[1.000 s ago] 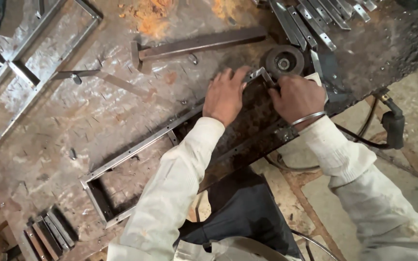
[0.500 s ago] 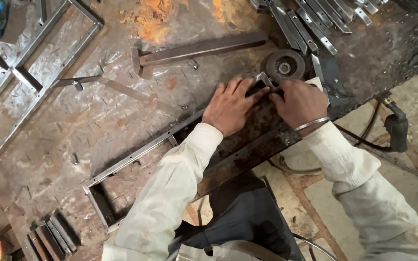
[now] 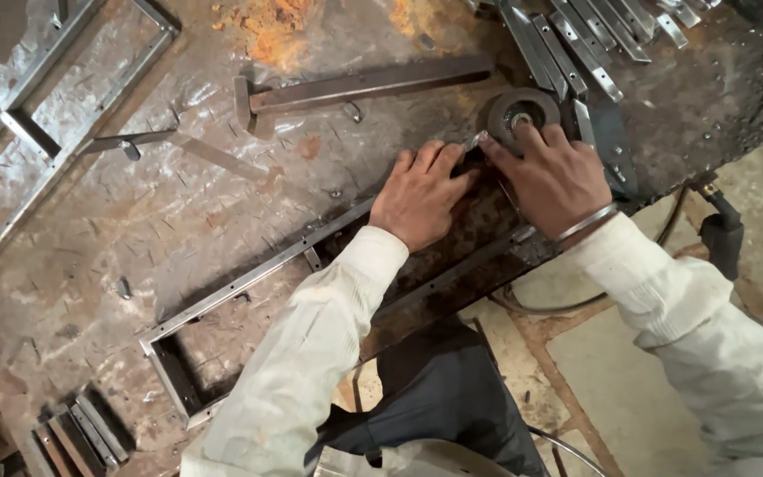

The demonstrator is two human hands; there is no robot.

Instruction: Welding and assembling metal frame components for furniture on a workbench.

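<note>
Both hands press flat on the far corner of the long rectangular metal frame (image 3: 249, 283) lying on the steel worktop (image 3: 178, 203): left hand (image 3: 419, 196) fingers together, right hand (image 3: 551, 177) fingers slightly spread beside the grinding disc (image 3: 523, 111), apparently steadying the joint.

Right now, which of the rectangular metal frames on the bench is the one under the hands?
The long narrow frame running diagonally along the bench's near edge: the left hand and right hand rest at its upper end. The other frame lies far left, untouched.
</note>
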